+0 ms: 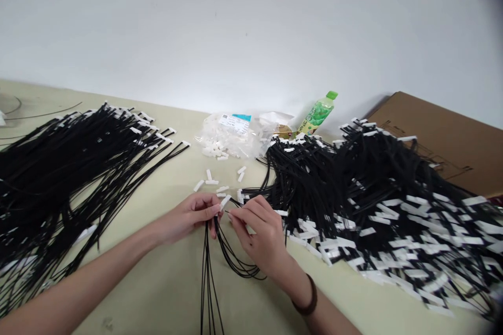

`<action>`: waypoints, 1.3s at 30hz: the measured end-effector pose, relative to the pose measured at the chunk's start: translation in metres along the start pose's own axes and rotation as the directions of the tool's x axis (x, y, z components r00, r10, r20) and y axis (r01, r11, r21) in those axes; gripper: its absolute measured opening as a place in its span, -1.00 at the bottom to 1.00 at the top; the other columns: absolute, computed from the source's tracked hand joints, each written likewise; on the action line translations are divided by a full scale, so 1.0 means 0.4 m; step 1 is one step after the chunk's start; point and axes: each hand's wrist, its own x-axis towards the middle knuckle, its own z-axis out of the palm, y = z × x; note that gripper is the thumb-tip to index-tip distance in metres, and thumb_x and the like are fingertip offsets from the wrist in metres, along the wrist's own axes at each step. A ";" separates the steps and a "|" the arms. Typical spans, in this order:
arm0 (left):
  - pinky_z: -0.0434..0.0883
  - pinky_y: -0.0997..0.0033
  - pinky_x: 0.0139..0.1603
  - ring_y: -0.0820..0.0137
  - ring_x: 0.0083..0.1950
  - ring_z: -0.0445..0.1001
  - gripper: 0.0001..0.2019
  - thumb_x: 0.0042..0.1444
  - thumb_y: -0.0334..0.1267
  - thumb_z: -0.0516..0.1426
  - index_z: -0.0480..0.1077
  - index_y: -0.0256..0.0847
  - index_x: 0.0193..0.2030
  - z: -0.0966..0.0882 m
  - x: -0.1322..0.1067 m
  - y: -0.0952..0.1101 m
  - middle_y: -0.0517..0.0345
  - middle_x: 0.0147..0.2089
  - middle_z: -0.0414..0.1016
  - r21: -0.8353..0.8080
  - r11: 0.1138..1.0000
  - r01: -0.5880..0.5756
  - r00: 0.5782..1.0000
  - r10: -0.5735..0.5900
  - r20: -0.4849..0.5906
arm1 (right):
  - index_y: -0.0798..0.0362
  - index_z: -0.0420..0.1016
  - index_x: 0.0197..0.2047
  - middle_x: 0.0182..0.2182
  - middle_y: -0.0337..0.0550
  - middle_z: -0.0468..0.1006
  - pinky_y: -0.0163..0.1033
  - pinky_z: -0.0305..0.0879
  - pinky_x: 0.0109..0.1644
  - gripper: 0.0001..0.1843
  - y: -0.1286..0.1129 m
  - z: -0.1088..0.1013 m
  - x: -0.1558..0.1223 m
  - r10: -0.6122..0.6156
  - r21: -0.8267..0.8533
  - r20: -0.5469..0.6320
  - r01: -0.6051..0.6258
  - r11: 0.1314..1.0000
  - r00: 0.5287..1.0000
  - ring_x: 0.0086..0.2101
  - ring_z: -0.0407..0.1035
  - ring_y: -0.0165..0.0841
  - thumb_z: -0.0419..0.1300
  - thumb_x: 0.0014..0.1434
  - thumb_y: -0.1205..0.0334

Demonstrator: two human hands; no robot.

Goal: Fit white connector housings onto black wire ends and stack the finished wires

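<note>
My left hand (194, 214) pinches a small white plastic clip (225, 201) together with a few thin black cords (208, 272) that hang down toward me. My right hand (259, 233) is closed in a pinch on the end of a black cord right beside that clip, and a loop of cord (239, 267) curves under its palm. Both hands meet fingertip to fingertip over the pale green table (165, 282). A few loose white clips (212, 182) lie just beyond the fingers.
A big pile of black cords with white clips (58, 172) lies to the left, a bigger one (377, 204) to the right. Behind stand a clear bag of white clips (228, 136), a green bottle (318, 112) and flat brown cardboard (444, 136) against the white wall.
</note>
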 end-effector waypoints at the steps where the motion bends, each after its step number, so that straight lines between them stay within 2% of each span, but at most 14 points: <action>1: 0.28 0.49 -0.46 0.51 -0.55 0.38 -0.78 0.03 -0.16 0.11 0.27 -0.30 -0.46 0.000 0.001 0.000 0.25 -0.47 0.31 -0.001 1.000 0.001 1.000 -0.001 0.001 | 0.12 0.41 -0.38 -0.55 -0.18 0.31 -0.28 0.13 -0.38 -0.87 -0.001 -0.001 0.001 0.021 0.023 -0.003 -0.021 1.000 1.000 -0.45 0.12 -0.40 0.06 0.16 0.39; 6: 0.31 0.47 -0.43 0.50 -0.52 0.38 -0.79 0.05 -0.18 0.09 0.28 -0.29 -0.45 -0.004 0.003 -0.001 0.25 -0.48 0.31 0.006 1.000 0.003 1.000 -0.003 0.019 | 0.11 0.41 -0.39 -0.56 -0.21 0.32 -0.28 0.12 -0.38 -0.88 -0.006 -0.005 0.012 0.099 0.112 -0.011 -0.097 0.989 0.995 -0.48 0.12 -0.42 0.07 0.15 0.39; 15: 0.30 0.47 -0.45 0.50 -0.54 0.38 -0.78 0.03 -0.16 0.11 0.29 -0.29 -0.46 -0.004 0.002 0.001 0.25 -0.48 0.32 0.007 1.000 0.024 1.000 -0.024 0.016 | 0.11 0.39 -0.43 -0.57 -0.24 0.30 -0.28 0.11 -0.35 -0.86 -0.010 -0.006 0.016 0.180 0.153 0.035 -0.183 0.971 0.983 -0.49 0.13 -0.42 0.06 0.14 0.37; 21: 0.30 0.48 -0.45 0.51 -0.54 0.37 -0.79 0.03 -0.16 0.11 0.28 -0.29 -0.46 -0.004 0.001 -0.002 0.26 -0.49 0.32 -0.008 0.999 0.036 0.999 -0.036 0.005 | 0.10 0.39 -0.48 -0.59 -0.25 0.27 -0.30 0.09 -0.38 -0.85 -0.013 -0.008 0.017 0.312 0.226 0.126 -0.333 0.915 0.942 -0.47 0.14 -0.42 0.09 0.11 0.35; 23: 0.29 0.47 -0.46 0.51 -0.54 0.37 -0.78 0.02 -0.16 0.12 0.28 -0.29 -0.46 -0.003 0.002 0.000 0.26 -0.49 0.32 -0.004 0.999 0.039 0.999 -0.039 0.001 | 0.10 0.40 -0.48 -0.59 -0.25 0.28 -0.31 0.09 -0.39 -0.85 -0.012 -0.010 0.018 0.324 0.236 0.134 -0.348 0.908 0.937 -0.47 0.14 -0.42 0.10 0.11 0.35; 25: 0.29 0.47 -0.46 0.50 -0.55 0.38 -0.78 0.02 -0.16 0.12 0.28 -0.29 -0.46 -0.002 0.003 0.000 0.26 -0.50 0.32 0.003 0.999 0.042 0.999 -0.042 -0.002 | 0.10 0.41 -0.46 -0.59 -0.25 0.29 -0.29 0.10 -0.39 -0.86 -0.011 -0.010 0.018 0.286 0.205 0.104 -0.301 0.931 0.953 -0.49 0.14 -0.43 0.09 0.11 0.36; 30: 0.29 0.48 -0.46 0.50 -0.54 0.39 -0.79 0.05 -0.17 0.09 0.27 -0.29 -0.45 -0.003 0.003 -0.002 0.25 -0.50 0.31 0.013 0.999 0.029 1.000 -0.029 0.004 | 0.09 0.42 -0.40 -0.57 -0.20 0.33 -0.28 0.13 -0.38 -0.84 -0.005 -0.004 0.009 0.072 0.067 0.004 -0.072 0.995 0.997 -0.47 0.13 -0.41 0.05 0.15 0.41; 34: 0.27 0.49 -0.49 0.50 -0.56 0.38 -0.78 0.03 -0.16 0.10 0.27 -0.29 -0.47 0.000 0.002 0.000 0.26 -0.50 0.30 0.012 1.000 0.024 1.000 -0.024 -0.007 | 0.09 0.43 -0.37 -0.56 -0.18 0.33 -0.28 0.14 -0.39 -0.84 0.001 -0.003 0.003 -0.066 -0.033 0.001 0.066 0.997 0.998 -0.45 0.11 -0.39 0.05 0.15 0.44; 39: 0.28 0.49 -0.48 0.50 -0.56 0.38 -0.77 0.03 -0.15 0.11 0.26 -0.29 -0.47 0.001 0.003 0.001 0.27 -0.50 0.29 0.012 0.999 0.032 0.999 -0.032 0.000 | 0.12 0.41 -0.32 -0.57 -0.19 0.32 -0.28 0.14 -0.40 -0.85 0.004 -0.006 0.002 -0.150 -0.127 0.039 0.153 0.980 0.988 -0.46 0.10 -0.39 0.04 0.16 0.47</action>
